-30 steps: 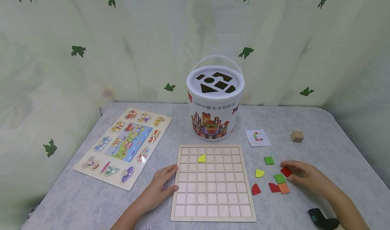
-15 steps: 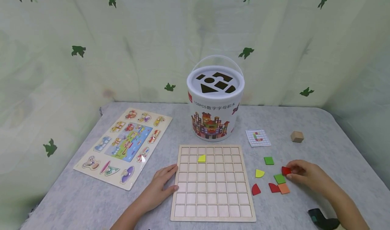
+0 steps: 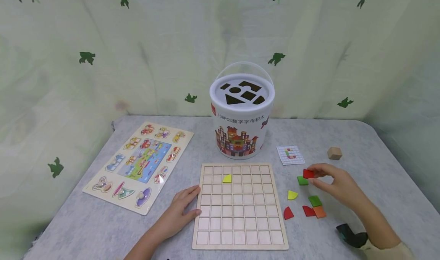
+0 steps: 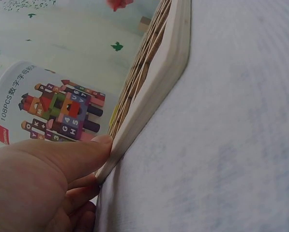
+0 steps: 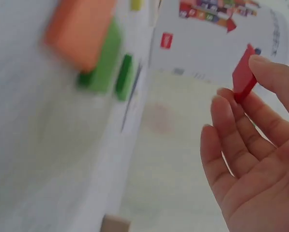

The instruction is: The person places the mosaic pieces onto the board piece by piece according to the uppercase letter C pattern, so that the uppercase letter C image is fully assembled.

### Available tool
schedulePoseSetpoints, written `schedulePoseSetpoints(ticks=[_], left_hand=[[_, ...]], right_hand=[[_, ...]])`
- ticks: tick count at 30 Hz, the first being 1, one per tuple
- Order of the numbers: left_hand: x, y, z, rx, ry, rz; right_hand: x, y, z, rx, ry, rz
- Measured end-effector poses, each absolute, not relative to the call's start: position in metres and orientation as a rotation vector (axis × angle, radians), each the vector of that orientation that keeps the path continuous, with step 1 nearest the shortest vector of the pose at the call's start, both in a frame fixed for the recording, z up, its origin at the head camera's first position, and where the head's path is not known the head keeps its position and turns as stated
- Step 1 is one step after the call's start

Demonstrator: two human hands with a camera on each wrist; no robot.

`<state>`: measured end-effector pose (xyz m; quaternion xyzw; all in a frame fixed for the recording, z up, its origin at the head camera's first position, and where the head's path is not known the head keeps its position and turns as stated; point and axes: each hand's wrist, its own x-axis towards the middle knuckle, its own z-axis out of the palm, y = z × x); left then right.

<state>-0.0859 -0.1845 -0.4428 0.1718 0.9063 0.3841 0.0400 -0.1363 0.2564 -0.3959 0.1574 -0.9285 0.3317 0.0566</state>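
Red tile [image 3: 308, 173] is up off the desk [image 3: 361, 145], pinched at the fingertips of my right hand [image 3: 335, 183], just above the green square [image 3: 302, 181] & below the pattern card [image 3: 290, 155]. Wrist cam shows same tile [image 5: 243, 73] held by thumb and forefinger only, other fingers loose. Left hand [image 3: 180, 210] lies flat, fingers straight, pressing the left edge of the grid board [image 3: 240, 206]; thumb on that edge [image 4: 149, 96] in the wrist view.

Risks as I read it: grip is shallow, on one end of the tile, so a quick swing toward the board could flick it out, prob. onto the loose pieces [image 3: 314, 206] or off the desk. Cells are tight, so a tilted tile may jam on a divider. One yellow quarter-piece [image 3: 227, 179] already sits in the board; a bump w/ the wrist could knock it out. If the left hand lifts, the board could slide.
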Motion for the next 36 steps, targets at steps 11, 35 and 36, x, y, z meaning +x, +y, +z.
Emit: schedulePoseSetpoints(ticks=[11,35,36], left_hand=[[-0.086,-0.184,-0.442,0.512,2.784,1.166],[-0.087,-0.185,-0.444,0.536,2.773,1.169],[-0.087,-0.185,-0.444,0.539,2.773,1.168]], right_hand=[[-0.163,0.181,-0.375,0.762,-2.646,1.141],[-0.189,0.099,-0.425,0.851,-2.889,1.383],[-0.19,0.099,-0.427,0.859,-2.906,1.356]])
